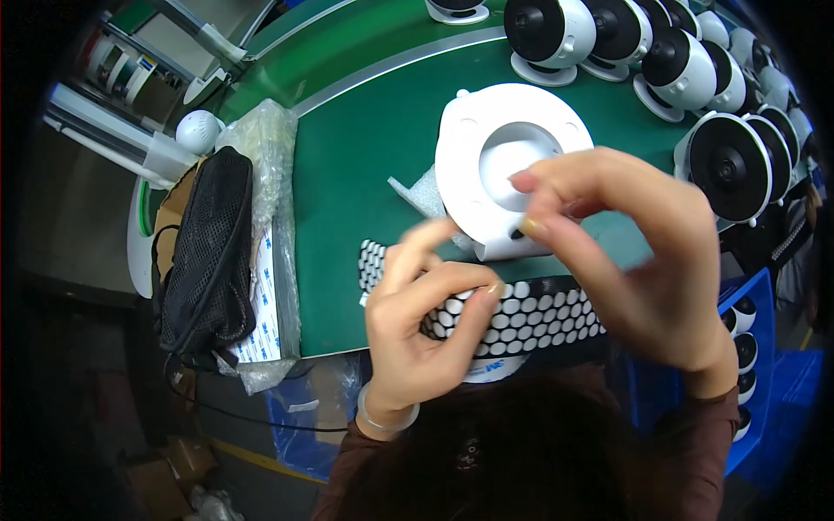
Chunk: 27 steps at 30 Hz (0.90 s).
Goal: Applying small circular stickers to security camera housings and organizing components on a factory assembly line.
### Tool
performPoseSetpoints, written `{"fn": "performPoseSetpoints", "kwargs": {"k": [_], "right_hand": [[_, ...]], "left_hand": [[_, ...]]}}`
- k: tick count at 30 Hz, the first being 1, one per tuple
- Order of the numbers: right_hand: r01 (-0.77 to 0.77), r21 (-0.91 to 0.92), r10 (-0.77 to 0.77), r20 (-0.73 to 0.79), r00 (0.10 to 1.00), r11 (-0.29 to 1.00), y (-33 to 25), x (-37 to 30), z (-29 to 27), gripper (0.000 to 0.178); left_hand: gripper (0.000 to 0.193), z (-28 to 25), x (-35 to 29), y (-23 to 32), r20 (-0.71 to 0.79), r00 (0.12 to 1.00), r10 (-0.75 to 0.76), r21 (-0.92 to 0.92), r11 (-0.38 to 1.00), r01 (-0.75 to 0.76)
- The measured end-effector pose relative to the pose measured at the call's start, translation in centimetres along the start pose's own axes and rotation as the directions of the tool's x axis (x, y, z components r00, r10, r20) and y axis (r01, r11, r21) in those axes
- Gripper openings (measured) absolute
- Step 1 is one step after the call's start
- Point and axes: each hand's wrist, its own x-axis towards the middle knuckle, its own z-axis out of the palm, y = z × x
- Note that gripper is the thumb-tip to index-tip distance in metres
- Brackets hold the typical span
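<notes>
Green mat (pixel 365 174); hands over dot sheet (pixel 539 317); white base (pixel 486 148) behind.

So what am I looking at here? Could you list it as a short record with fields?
surface: green mat
left hand: on a sheet of round white stickers
right hand: fingertips pinched above a white round base with a hollow centre
behind: row of round white devices with black faces
left side: black mesh bag, clear plastic wrap
right: blue bin with more devices
</notes>
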Motion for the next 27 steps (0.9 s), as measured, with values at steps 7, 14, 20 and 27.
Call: {"fn": "performPoseSetpoints", "kwargs": {"k": [7,14,20,27], "right_hand": [[-0.189,0.006,0.188,0.077,0.979,0.982,0.1,1.7,1.2,0.004],[-0.196,-0.020,0.197,0.064,0.978,0.980,-0.4,1.8,1.6,0.004],[-0.118,-0.099,0.121,0.025,0.992,0.988,-0.6,1.6,2.0,0.006],[-0.327,0.135,0.309,0.137,0.941,0.935,-0.1,2.6,0.9,0.010]], "left_hand": [[0.011,0.5,0.7,0.0,0.010,1.000,0.011,-0.025,1.000,-0.010],[0.014,0.5,0.9,-0.6,0.024,0.992,0.125,0.031,0.992,-0.126],[0.014,0.5,1.1,-0.1,0.023,0.995,0.097,0.012,0.995,-0.097],[0.014,0.0,0.5,-0.2,0.024,0.995,0.095,0.071,0.993,-0.097]]}}
